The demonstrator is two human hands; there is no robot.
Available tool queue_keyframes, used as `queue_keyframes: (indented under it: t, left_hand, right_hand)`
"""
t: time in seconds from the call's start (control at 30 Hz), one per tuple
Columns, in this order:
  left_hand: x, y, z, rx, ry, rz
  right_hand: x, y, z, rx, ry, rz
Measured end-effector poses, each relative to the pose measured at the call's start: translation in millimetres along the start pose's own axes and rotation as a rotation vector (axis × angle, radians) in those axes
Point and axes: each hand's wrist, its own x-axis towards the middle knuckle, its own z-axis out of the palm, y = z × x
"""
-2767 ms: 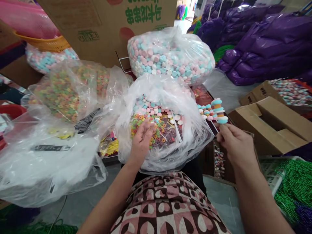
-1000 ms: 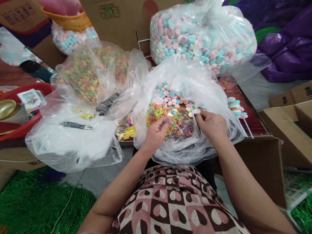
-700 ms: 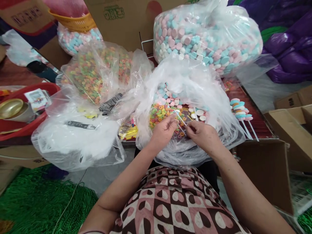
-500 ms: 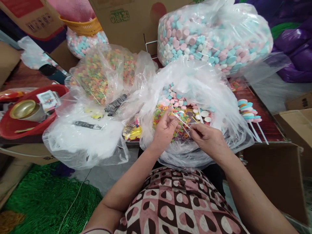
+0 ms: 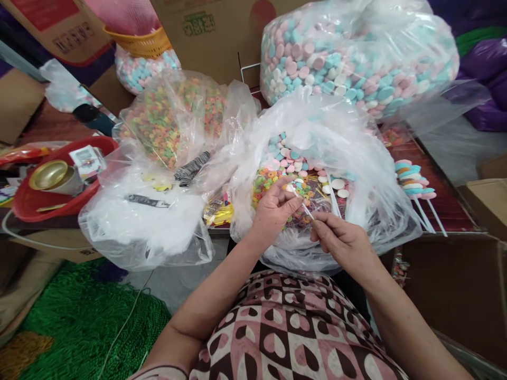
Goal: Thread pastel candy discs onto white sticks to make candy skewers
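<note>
An open clear plastic bag (image 5: 356,211) in front of me holds coloured ring candies (image 5: 265,182), pastel disc candies (image 5: 287,155) and loose white sticks. My right hand (image 5: 343,243) pinches a thin white stick (image 5: 304,207) at its lower end, over the bag's near edge. My left hand (image 5: 273,208) is closed on the stick's upper tip, with a small candy piece at the fingertips. To the right, finished sticks stacked with pastel discs (image 5: 412,179) lie on a red surface.
A big sealed bag of pastel discs (image 5: 356,58) sits behind, a bag of ring candies (image 5: 170,116) at left. A red bowl (image 5: 27,200) with a gold tin stands far left. Cardboard boxes (image 5: 455,285) are at right, green strands (image 5: 79,327) on the floor.
My right hand set the finished candy stick down at the right, took a bare white stick from the bag and brought it to my left hand. The view shifted left.
</note>
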Motion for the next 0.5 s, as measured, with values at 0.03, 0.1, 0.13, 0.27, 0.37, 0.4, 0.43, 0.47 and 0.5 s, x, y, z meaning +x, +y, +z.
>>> queue_keyframes:
  t: [0.03, 0.1, 0.13, 0.27, 0.37, 0.4, 0.43, 0.47, 0.5]
  left_hand:
    - [-0.9, 0.7, 0.8, 0.000, -0.010, -0.009]
    - [-2.3, 1.7, 2.0, -0.009, -0.022, -0.030]
    - [-2.8, 2.2, 2.5, -0.014, -0.026, -0.038]
    - [-3.9, 3.4, 4.4, 0.000, -0.027, -0.032]
    - [-5.6, 0.7, 5.9, 0.034, -0.030, -0.027]
    - [-6.3, -1.1, 6.0, 0.048, -0.030, -0.029]
    - [-6.8, -2.9, 5.5, 0.065, -0.033, -0.031]
    - [-6.7, -4.5, 4.3, 0.092, -0.037, -0.033]
    - [-5.9, -5.4, 2.1, 0.135, -0.042, -0.028]
  right_hand:
    - [-1.3, 1.5, 2.0, 0.040, -0.004, 0.019]
    - [-3.5, 3.6, 4.7, 0.118, -0.008, 0.058]
    - [-4.4, 4.2, 5.5, 0.154, -0.016, 0.076]
    - [-7.5, 3.9, 7.1, 0.277, -0.056, 0.125]
    - [-10.1, 2.3, 9.7, 0.337, -0.064, 0.150]
    - [-10.8, 1.9, 10.7, 0.345, -0.061, 0.152]
    - [-11.3, 1.6, 11.4, 0.345, -0.059, 0.148]
    - [-11.3, 1.6, 11.6, 0.338, -0.059, 0.140]
    - [-10.5, 1.8, 10.9, 0.325, -0.059, 0.132]
